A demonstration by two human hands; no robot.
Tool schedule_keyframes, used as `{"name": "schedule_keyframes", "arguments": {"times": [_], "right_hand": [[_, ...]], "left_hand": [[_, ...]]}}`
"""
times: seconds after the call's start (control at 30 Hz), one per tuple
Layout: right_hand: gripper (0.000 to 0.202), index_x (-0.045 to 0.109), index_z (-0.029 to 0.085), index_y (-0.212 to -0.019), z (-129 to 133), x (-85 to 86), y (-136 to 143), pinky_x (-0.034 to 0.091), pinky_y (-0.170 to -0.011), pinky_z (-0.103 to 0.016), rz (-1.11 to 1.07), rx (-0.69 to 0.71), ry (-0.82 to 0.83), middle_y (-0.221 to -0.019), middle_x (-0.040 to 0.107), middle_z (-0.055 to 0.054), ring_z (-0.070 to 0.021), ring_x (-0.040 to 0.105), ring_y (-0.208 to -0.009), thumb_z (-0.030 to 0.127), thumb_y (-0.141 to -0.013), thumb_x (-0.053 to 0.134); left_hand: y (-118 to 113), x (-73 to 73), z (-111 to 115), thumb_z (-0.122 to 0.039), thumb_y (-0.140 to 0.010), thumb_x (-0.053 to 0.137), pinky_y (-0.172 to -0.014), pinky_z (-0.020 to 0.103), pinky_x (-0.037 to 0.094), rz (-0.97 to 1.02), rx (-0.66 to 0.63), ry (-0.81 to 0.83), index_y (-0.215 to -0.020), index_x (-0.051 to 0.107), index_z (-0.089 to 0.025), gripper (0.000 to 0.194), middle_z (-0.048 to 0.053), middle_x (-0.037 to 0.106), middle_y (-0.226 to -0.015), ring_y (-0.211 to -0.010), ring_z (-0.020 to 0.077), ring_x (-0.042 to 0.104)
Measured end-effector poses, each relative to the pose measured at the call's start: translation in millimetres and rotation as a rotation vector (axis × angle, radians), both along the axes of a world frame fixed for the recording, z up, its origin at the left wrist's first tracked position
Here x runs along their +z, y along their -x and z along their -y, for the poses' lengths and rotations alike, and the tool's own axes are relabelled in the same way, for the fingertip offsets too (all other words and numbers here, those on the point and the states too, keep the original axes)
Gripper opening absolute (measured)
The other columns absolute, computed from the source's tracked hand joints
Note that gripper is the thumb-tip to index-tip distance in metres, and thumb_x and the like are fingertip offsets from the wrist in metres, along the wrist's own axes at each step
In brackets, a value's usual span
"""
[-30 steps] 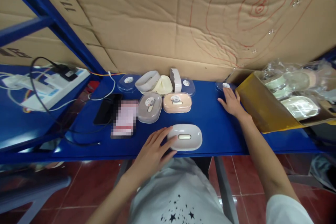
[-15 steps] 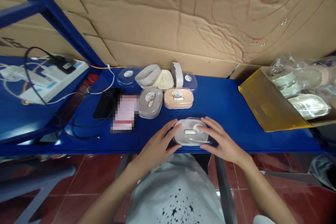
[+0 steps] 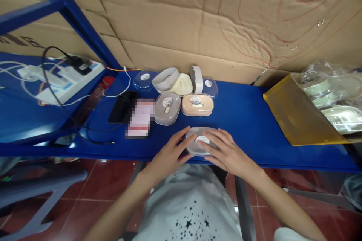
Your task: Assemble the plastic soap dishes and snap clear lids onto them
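A grey soap box with a clear lid and a round sticker lies flat near the table's front edge. My left hand grips its left end, fingertips on the lid's rim and thumb at the near side. Across the right part of the lid lies my right hand, its fingers on top and its thumb at the near edge; it hides that end. Just beyond stand a lidded grey-mauve soap box and a lidded peach soap box.
Grey rings, a cream tray and clear lids sit at the back. Left are a phone, a black device, cables and a power strip. A carton of wrapped parts stands right.
My right hand has slid leftward over the lid, and its fingers now cover more of it. The sticker sits nearer the lid's middle. The view has shifted slightly.
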State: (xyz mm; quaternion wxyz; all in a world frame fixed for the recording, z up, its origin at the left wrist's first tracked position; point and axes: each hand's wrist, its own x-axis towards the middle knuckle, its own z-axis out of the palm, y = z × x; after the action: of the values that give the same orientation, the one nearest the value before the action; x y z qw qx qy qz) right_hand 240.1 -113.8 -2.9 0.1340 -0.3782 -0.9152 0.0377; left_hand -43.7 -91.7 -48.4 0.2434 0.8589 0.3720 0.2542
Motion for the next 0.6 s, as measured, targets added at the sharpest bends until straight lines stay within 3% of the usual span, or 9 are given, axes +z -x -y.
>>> {"name": "schedule_keyframes", "arguments": {"times": [0.13, 0.43, 0.6], "right_hand": [[0.062, 0.038, 0.030, -0.168, -2.9, -5.6, -1.5, 0.038, -0.128, -0.061, -0.055, -0.015, 0.039, -0.168, 0.048, -0.009, -0.0292, 0.040, -0.158, 0.044, -0.110, 0.058], [0.074, 0.021, 0.039, -0.173, 4.4, -27.4, -0.6, 0.032, -0.132, -0.064, -0.070, -0.070, 0.014, -0.171, 0.044, -0.006, -0.0304, 0.033, -0.163, 0.043, -0.109, 0.058], [0.070, 0.027, 0.039, -0.172, 3.0, -24.7, -17.7, 0.033, -0.131, -0.061, -0.060, -0.087, 0.000, -0.170, 0.046, -0.006, -0.0303, 0.040, -0.160, 0.040, -0.109, 0.059]], "left_hand": [[-1.3, 1.1, -0.7, -0.046, -0.109, 0.060, -0.120, 0.057, 0.052, 0.010, 0.002, 0.020, -0.170, 0.022, -0.044, 0.072, 0.009, 0.036, -0.174, -0.155, 0.0318, 0.047], [-5.0, -1.4, -1.4, -0.038, -0.107, 0.065, -0.122, 0.057, 0.050, -0.001, 0.013, 0.046, -0.167, 0.028, -0.042, 0.070, 0.009, 0.040, -0.172, -0.155, 0.0317, 0.047], [-1.4, 4.4, 1.8, -0.038, -0.108, 0.062, -0.119, 0.054, 0.053, 0.008, 0.031, -0.002, -0.168, 0.025, -0.040, 0.071, 0.012, 0.037, -0.172, -0.154, 0.0316, 0.048]]}}
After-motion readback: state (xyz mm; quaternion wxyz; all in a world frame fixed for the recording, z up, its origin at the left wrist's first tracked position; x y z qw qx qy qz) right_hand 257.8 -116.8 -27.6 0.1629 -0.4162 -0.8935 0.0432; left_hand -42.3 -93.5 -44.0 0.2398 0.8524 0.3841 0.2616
